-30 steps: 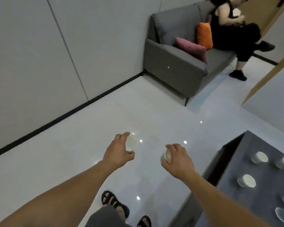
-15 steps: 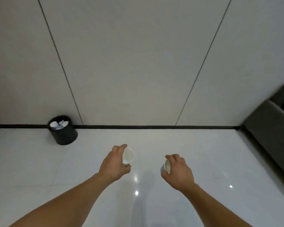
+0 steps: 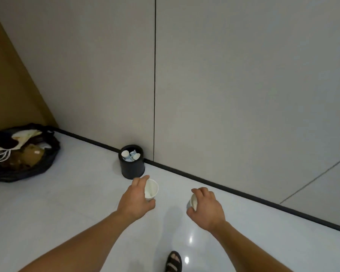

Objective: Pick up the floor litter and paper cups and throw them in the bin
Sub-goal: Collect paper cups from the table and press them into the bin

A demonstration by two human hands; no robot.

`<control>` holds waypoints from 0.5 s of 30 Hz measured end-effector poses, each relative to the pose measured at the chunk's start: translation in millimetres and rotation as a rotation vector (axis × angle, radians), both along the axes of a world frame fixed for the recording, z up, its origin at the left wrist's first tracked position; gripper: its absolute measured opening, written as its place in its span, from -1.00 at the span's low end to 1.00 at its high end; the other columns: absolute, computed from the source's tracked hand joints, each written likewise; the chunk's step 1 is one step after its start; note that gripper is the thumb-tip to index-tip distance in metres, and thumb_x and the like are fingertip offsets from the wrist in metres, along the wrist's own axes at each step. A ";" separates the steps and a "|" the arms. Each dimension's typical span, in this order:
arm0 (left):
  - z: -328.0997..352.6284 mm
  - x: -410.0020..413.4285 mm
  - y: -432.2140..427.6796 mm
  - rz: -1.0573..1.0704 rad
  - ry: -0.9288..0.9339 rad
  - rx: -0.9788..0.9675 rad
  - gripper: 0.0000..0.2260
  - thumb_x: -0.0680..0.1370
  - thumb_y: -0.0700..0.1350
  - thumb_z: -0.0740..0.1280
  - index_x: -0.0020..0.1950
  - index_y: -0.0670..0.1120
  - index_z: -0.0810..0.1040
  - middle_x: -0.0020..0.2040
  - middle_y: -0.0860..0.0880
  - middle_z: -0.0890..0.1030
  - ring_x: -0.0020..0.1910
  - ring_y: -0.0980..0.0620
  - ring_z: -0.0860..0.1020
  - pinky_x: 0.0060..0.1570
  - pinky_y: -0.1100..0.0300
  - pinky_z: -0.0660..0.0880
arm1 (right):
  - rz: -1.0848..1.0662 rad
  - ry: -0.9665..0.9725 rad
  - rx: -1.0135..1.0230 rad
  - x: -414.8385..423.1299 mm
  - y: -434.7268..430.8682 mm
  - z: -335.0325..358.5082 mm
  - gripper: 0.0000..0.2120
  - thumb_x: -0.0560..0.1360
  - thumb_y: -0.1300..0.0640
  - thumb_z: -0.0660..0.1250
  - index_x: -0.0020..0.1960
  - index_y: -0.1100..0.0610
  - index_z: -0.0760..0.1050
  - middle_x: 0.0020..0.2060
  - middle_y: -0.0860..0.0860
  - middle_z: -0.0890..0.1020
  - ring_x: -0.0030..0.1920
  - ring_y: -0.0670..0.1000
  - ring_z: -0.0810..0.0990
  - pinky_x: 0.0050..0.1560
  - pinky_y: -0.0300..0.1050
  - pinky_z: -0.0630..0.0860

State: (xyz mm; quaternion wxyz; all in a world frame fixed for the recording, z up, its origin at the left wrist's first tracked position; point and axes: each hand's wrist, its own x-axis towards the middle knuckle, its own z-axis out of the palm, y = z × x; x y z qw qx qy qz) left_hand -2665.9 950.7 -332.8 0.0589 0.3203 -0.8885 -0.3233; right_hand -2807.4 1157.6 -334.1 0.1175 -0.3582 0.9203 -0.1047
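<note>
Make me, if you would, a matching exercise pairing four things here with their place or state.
1 bin
2 rubbish bag
3 left hand
4 sandal

A at the bottom edge of the view
B grips a white paper cup
C lies open at far left
D stands against the wall, cups inside

Pairs: 1-D, 2-C, 3-B, 4-A
</note>
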 end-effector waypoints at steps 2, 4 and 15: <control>7.0 -15.6 -29.1 0.059 -0.005 -0.022 -0.26 0.38 0.08 0.46 0.48 0.08 0.18 0.36 0.05 0.29 0.23 0.00 0.43 0.11 0.19 0.42 | 0.053 -0.001 0.001 -30.4 -43.3 3.5 -0.40 0.49 -0.14 0.22 0.48 0.00 0.22 0.35 -0.03 0.35 0.30 0.03 0.35 0.19 -0.12 0.47; 13.6 -27.9 -56.8 0.114 -0.019 -0.068 -0.26 0.38 0.10 0.45 0.48 0.08 0.18 0.35 0.06 0.30 0.22 0.02 0.43 0.12 0.19 0.44 | 0.114 -0.003 -0.034 -54.0 -89.1 7.1 -0.38 0.48 -0.15 0.22 0.48 0.00 0.22 0.35 -0.02 0.35 0.30 0.03 0.36 0.21 -0.11 0.46; 3.8 -100.8 -206.5 0.298 -0.023 -0.053 -0.28 0.38 0.02 0.47 0.46 0.05 0.21 0.33 0.03 0.31 0.17 -0.02 0.46 0.08 0.16 0.47 | 0.320 -0.026 -0.025 -155.0 -267.6 7.2 -0.38 0.48 -0.14 0.23 0.49 -0.02 0.20 0.36 -0.03 0.34 0.29 0.04 0.35 0.26 -0.08 0.44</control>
